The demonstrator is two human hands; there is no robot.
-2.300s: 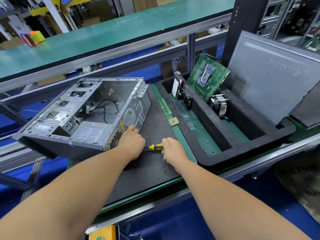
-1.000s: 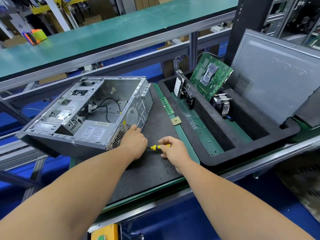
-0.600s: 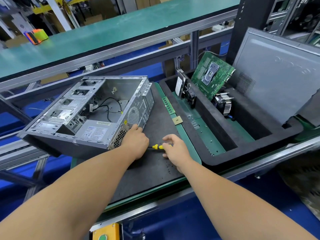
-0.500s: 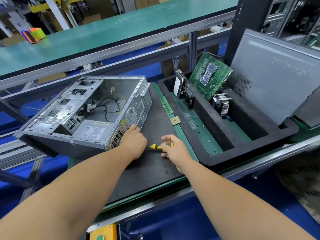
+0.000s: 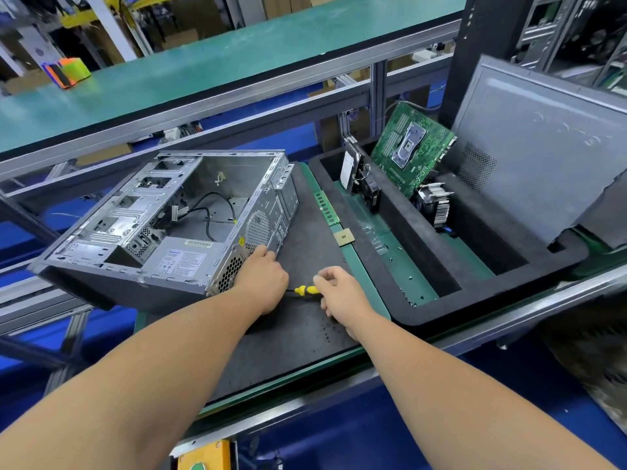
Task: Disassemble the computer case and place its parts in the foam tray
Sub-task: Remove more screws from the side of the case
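Turning the yellow screwdriver [image 5: 306,290] again, your right hand [image 5: 339,293] has re-pinched its handle while your left hand [image 5: 263,276], fingers curled, keeps bracing the computer case [image 5: 163,228], so the rear screw seems nearly out.

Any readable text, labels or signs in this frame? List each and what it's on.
None fully readable.
White label on the power supply inside the computer case: print too small.
Barcode sticker above it: illegible.
Yellow warning sticker on the case rear: symbol only, blurred.
Embossed logo on the grey side panel: unclear.
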